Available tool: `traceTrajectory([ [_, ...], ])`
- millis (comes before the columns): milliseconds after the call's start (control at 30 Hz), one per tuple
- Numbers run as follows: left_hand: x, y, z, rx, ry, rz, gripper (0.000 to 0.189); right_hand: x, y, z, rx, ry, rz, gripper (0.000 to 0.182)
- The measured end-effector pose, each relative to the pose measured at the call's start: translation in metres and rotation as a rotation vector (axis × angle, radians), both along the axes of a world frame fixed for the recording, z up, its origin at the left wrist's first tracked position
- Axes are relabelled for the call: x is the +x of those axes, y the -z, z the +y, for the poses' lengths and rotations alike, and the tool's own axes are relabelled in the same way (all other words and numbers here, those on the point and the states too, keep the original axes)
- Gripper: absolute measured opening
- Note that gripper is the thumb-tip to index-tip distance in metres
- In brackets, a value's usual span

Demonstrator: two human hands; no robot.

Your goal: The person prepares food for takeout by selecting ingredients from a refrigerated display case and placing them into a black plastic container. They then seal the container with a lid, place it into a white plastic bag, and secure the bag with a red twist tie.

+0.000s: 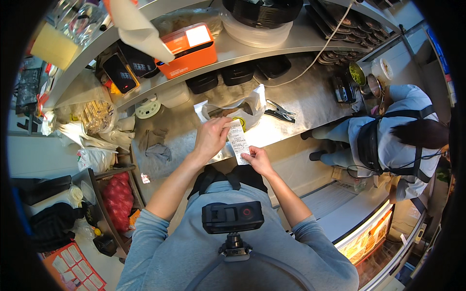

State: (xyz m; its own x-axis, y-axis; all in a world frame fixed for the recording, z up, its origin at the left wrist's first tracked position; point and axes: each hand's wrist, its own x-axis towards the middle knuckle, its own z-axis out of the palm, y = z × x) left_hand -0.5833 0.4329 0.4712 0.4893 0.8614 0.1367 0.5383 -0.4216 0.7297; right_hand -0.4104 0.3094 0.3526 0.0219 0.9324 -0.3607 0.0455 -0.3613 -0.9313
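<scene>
A long printed paper receipt [239,143] is stretched between my two hands in front of the counter edge. My left hand [213,137] pinches its upper end, and my right hand [257,159] grips the lower end between thumb and fingers. Just beyond, a white plastic bag [259,103] stands open on the steel counter [174,122]; something dark sits inside, hard to make out. Right of the bag lie plier-like metal hand tools [280,112]. Behind the bag, black plastic containers [237,74] sit under the shelf.
An orange printer-like box [193,51] and a phone [120,74] rest on the overhead shelf [233,60]. A white cable [309,69] hangs across the counter. A grey cloth [156,145] lies at left. A co-worker [393,134] stands at right near bowls of food [356,74].
</scene>
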Motion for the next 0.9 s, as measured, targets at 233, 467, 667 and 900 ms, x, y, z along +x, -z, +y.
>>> traceTrajectory([
  [233,0.026,0.029,0.020,0.192,-0.090,0.259,0.009,0.003,0.059,0.024,-0.022,-0.032,-0.073,0.023],
  [467,0.025,0.044,0.030,0.080,-0.163,0.268,0.011,0.021,0.055,0.040,-0.106,-0.192,-0.182,0.023],
  [667,0.033,0.039,0.023,0.002,-0.251,0.212,0.017,0.028,0.067,0.045,-0.116,-0.200,-0.025,0.030],
  [900,0.014,0.046,0.015,0.129,-0.120,0.291,0.010,0.116,0.065,0.099,0.030,-0.438,-1.128,0.051],
])
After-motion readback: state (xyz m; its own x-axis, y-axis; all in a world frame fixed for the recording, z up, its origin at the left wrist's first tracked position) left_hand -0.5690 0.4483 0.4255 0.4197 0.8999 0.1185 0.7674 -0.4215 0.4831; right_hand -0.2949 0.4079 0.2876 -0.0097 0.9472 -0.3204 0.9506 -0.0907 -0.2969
